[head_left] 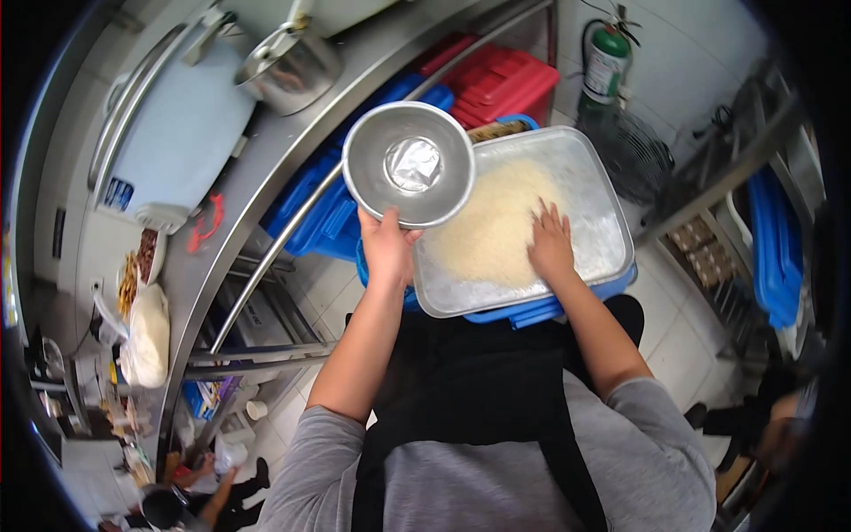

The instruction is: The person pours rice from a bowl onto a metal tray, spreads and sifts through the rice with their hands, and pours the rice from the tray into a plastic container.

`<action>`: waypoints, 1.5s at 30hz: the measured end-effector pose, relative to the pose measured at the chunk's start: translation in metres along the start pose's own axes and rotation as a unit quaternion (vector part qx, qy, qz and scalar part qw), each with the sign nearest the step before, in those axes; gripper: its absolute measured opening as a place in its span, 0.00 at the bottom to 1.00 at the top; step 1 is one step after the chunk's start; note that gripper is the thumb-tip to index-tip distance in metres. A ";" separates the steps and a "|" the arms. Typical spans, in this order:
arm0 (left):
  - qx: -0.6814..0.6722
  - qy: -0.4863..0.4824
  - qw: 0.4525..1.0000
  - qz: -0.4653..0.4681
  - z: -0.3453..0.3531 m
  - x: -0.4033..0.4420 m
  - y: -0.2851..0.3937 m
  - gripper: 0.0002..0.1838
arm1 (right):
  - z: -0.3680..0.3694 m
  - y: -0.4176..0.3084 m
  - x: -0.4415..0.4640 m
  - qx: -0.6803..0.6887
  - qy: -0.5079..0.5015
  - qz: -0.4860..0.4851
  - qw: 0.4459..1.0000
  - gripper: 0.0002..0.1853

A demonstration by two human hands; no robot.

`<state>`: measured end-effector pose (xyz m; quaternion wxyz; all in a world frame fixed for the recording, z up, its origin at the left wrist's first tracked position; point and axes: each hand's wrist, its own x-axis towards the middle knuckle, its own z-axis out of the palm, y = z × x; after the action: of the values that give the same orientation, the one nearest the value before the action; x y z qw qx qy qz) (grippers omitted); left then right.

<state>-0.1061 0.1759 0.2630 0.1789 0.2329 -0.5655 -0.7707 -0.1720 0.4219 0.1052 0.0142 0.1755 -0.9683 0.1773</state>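
My left hand [387,248] grips the near rim of a round metal bowl [366,182], thumb over the edge. The bowl is tilted so that its inside faces me, and only a shiny bottom shows in it. It is held over the left edge of a rectangular metal tray [596,239]. Pale, fine crumbs [487,230] lie heaped across the tray's middle and left. On the right side of the heap rests my right hand [551,241], fingers stretched out and touching the crumbs, holding nothing visible. Blue plastic [523,312] shows under the tray.
A steel counter [292,133] curves along the left, carrying a metal pot [291,71], a light-blue lidded container [173,124] and a white bag [146,337]. Red bins [496,84], a fire extinguisher [606,62] and a fan [629,155] stand beyond. Other people are at the bottom corners.
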 end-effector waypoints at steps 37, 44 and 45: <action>0.647 -0.307 0.671 0.193 -0.024 -0.035 -0.151 0.40 | 0.008 -0.038 0.012 -0.086 0.030 -0.269 0.959 0.24; 0.638 -0.337 0.664 0.194 -0.045 -0.044 -0.147 0.37 | -0.015 0.006 0.044 -0.192 -0.073 -0.134 0.969 0.22; 0.613 -0.310 0.686 0.240 -0.045 -0.046 -0.145 0.31 | -0.015 0.014 0.047 -0.192 -0.037 -0.138 0.971 0.23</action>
<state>-0.0445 0.2082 0.1199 -0.0103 -0.1048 -0.9716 -0.2119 -0.2214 0.4236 0.1183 0.0360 0.3083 -0.9503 -0.0227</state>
